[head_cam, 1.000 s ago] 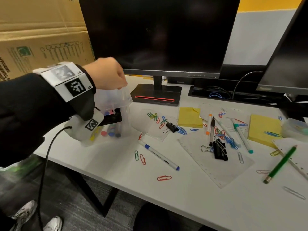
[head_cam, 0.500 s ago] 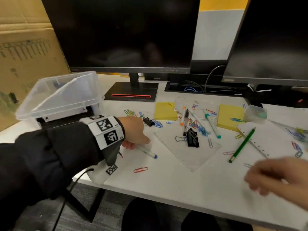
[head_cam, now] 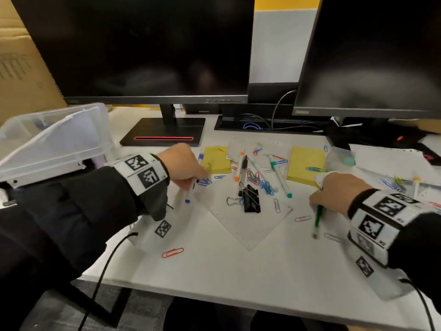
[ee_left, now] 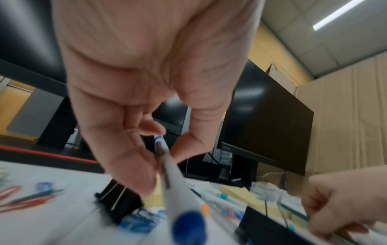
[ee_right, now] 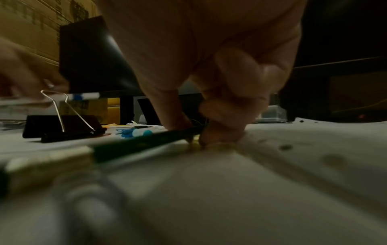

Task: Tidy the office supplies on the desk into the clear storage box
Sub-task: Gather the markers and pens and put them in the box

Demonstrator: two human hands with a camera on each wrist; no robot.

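Right hand (head_cam: 333, 191) now pinching green pencil (head_cam: 317, 219), left hand (head_cam: 182, 167) pinching blue-capped pen (head_cam: 191, 187), white desk (head_cam: 238, 271)

From my remote seat I log a white bench (head_cam: 238, 278) carrying two dark monitors (head_cam: 148, 48), the left on a black stand with a red strip (head_cam: 163, 138). Behind: a yellow-and-white wall (head_cam: 276, 44), cardboard boxes (head_cam: 21, 68) at left. Overhead, a ceiling strip light (ee_left: 339, 15); below, grey carpet (head_cam: 57, 316).

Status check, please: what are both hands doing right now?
Left hand pinching blue-capped pen. Right hand gripping green pencil. Clear storage box far left, nothing blocking.
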